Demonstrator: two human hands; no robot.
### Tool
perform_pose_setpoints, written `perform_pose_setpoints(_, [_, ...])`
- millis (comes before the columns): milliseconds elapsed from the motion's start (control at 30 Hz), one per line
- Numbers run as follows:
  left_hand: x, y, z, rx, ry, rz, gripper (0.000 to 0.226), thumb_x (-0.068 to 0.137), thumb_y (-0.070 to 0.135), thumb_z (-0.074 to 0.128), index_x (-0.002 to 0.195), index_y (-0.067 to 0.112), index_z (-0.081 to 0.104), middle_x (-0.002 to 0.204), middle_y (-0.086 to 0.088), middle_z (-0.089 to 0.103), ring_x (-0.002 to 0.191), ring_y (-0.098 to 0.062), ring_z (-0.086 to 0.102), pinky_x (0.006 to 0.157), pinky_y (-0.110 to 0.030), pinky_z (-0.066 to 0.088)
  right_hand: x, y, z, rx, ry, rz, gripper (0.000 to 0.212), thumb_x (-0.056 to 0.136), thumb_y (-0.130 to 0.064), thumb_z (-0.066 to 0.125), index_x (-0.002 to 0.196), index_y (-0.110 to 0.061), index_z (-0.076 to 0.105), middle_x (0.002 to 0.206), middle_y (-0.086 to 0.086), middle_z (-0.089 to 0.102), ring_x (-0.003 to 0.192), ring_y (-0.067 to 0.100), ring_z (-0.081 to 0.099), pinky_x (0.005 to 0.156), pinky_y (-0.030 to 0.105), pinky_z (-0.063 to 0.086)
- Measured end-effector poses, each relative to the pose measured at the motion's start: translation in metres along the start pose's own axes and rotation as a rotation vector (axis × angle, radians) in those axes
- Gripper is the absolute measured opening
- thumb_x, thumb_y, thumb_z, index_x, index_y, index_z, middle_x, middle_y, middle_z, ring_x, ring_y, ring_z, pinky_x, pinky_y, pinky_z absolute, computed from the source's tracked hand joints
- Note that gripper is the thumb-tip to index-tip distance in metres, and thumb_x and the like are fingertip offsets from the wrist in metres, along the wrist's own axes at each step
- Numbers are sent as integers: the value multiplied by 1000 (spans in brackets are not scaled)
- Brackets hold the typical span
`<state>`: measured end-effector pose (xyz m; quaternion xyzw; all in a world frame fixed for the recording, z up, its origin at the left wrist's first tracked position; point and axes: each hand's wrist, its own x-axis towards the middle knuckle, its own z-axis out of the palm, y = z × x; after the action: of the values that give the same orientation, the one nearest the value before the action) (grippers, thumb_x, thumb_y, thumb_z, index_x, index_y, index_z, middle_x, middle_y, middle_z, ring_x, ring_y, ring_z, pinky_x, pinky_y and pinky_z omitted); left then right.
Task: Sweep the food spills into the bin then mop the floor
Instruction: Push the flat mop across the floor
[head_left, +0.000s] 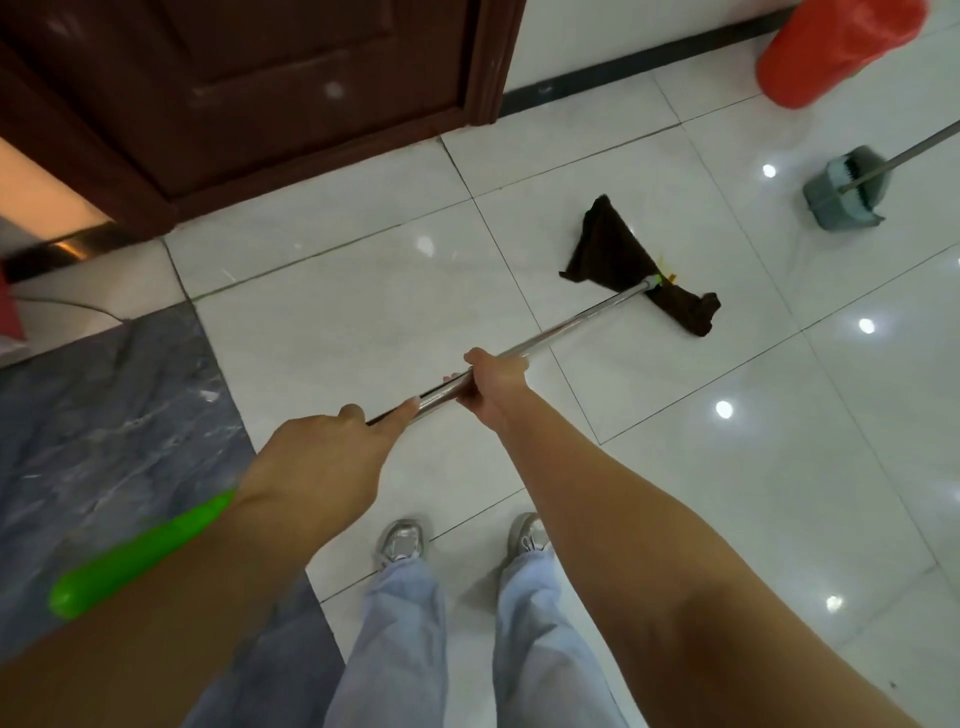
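Note:
Both hands grip a mop by its shiny metal pole (571, 319). My right hand (491, 384) is wrapped around the pole further down; my left hand (322, 457) holds it nearer the green end grip (140, 556), index finger stretched along the metal. The dark brown cloth mop head (618, 254) lies flat on the white tiled floor (363, 291) ahead of me. A red-lined bin (836, 47) stands at the top right. A grey dustpan with a broom (844, 192) in it sits below the bin.
A dark wooden door and frame (291, 88) fill the top left. A grey marble-patterned floor strip (109, 415) runs along the left. My feet in grey sneakers (400, 540) stand on the tiles below the hands.

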<state>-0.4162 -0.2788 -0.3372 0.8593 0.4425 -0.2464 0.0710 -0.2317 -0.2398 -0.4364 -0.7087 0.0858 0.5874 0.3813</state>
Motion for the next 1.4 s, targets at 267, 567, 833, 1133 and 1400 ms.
perform_pose_setpoints(267, [21, 60, -9, -154, 2, -19, 61, 101, 36, 27, 150, 27, -8, 104, 0, 54, 58, -14, 42, 47, -26, 25, 16, -24, -59, -42, 9, 31, 46, 90, 6, 51, 128, -11, 30, 84, 21, 55, 46, 25, 65, 41, 30, 55])
perform_pose_setpoints(567, [50, 175, 12, -301, -185, -49, 44, 97, 18, 38, 139, 16, 23, 113, -7, 54, 94, -24, 62, 64, -30, 35, 59, -33, -144, -267, 58, 95, 47, 91, 6, 49, 136, -4, 36, 72, 15, 52, 36, 21, 62, 41, 30, 54])
perform_pose_setpoints(833, [79, 179, 12, -437, -178, -66, 25, 97, 34, 41, 115, 16, 41, 96, -3, 64, 87, -26, 61, 63, -30, 37, 61, -42, -161, -248, 31, 57, 39, 91, -2, 58, 127, 1, 44, 75, 15, 57, 61, 26, 66, 51, 37, 59])
perform_pose_setpoints(1133, [49, 163, 15, -616, -150, -76, 29, 96, 50, 36, 86, 22, 36, 64, 8, 42, 64, -18, 47, 53, -29, 33, 36, -17, -156, -155, 35, -32, 33, 94, -1, 46, 124, -11, 36, 86, 13, 50, 60, 24, 65, 59, 42, 62])
perform_pose_setpoints(1400, [0, 94, 2, -559, -168, -57, 29, 96, 51, 37, 86, 24, 38, 65, 10, 44, 60, -11, 45, 47, -25, 28, -14, 13, -102, -171, 30, -12, 35, 94, 0, 47, 126, -6, 36, 84, 16, 55, 60, 25, 65, 51, 36, 60])
